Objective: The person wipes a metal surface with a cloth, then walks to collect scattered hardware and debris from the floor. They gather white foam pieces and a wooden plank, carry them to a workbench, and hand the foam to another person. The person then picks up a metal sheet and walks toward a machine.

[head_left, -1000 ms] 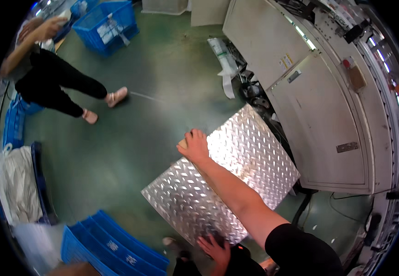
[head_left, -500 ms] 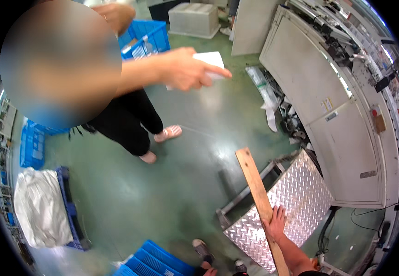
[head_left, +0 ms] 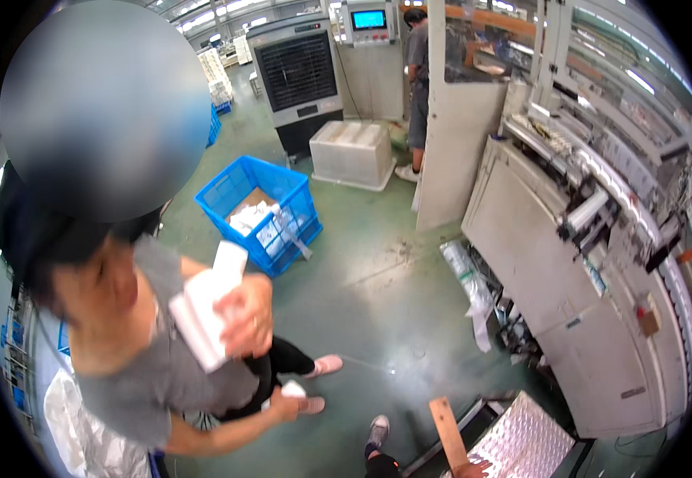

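Low at the right, my right hand [head_left: 472, 469] rests on a wooden board [head_left: 447, 430] that lies across a diamond-plate metal platform [head_left: 524, 436]. Its fingers look stretched out flat over the board's edge; the rest is cut off by the frame. My left hand is out of view. At the left stands a co-worker in a grey top [head_left: 194, 358]. One of that person's hands [head_left: 249, 315] holds up white folded pieces [head_left: 200, 319], blurred, whose kind I cannot tell. Their other hand [head_left: 285, 408], lower down, has a small white item [head_left: 292, 389].
A blue crate [head_left: 298, 209] with white pieces inside stands beyond the co-worker, near a translucent bin [head_left: 352, 155] and an air cooler [head_left: 296, 80]. A pale machine cabinet [head_left: 553, 263] lines the right, with plastic wrap [head_left: 467, 279] at its foot. Another person [head_left: 418, 80] stands behind a panel.
My view has tilted up, bringing the cooler and far person in. The co-worker's outstretched, pointing arm is drawn back, and white pieces are now held up. My right hand stays on the board.
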Motion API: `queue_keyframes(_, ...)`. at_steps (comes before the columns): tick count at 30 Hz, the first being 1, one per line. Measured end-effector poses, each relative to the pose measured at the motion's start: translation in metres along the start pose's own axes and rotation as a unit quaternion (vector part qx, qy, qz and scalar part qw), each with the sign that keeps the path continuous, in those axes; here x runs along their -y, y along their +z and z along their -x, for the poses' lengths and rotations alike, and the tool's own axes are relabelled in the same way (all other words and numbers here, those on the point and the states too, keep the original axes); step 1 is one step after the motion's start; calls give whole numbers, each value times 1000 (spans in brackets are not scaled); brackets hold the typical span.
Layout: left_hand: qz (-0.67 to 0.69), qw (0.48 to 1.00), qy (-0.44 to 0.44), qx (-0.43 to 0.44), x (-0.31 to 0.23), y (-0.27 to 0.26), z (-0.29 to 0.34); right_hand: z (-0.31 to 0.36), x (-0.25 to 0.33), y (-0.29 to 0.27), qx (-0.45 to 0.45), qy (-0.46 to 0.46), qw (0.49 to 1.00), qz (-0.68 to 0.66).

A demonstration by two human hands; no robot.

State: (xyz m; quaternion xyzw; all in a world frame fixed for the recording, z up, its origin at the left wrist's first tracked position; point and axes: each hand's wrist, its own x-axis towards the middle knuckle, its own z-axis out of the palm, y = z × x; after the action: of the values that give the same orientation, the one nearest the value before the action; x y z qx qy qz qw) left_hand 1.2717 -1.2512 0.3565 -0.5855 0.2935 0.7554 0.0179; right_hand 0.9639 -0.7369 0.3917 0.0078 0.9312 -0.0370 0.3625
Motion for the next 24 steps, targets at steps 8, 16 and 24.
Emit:
queue_keyframes(8,503,773,-181,342,-79,8,-39,-78,346,-96,8,-318,946,-55)
queue_keyframes(16,411,874,-30,257,-185,-38,-62,-177,642,-257,72,-400,909,-87)
queue_keyframes(24,-40,987,67,-144,-486,122,-120,-332,611,-340,132,-171,974,-62)
